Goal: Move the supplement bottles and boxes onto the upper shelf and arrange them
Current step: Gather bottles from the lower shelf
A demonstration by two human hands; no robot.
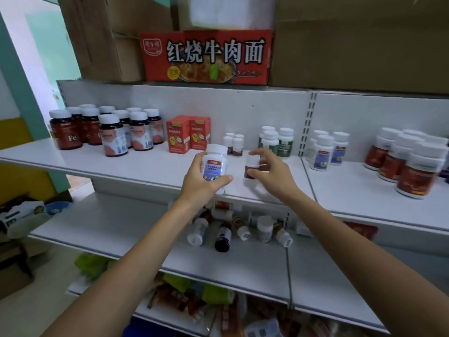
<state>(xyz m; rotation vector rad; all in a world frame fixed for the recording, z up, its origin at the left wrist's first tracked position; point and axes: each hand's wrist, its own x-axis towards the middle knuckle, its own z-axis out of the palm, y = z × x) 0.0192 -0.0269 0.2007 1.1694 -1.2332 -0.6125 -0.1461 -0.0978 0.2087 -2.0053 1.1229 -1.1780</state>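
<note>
Both arms reach forward over the upper shelf (pixel 145 166), the left hand (pixel 201 181) grasping a white bottle (pixel 215 164) upright, the right hand (pixel 269 171) pinching a small brown bottle (pixel 251 166) standing there.

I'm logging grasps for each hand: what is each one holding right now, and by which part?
Left hand: white bottle, gripped around its lower body. Right hand: small dark bottle, fingers at the cap, thumb on its lower body.

One head camera is looking forward and slightly down, standing close to the white upper shelf (pixel 121 164); both forearms are entering from below.
</note>
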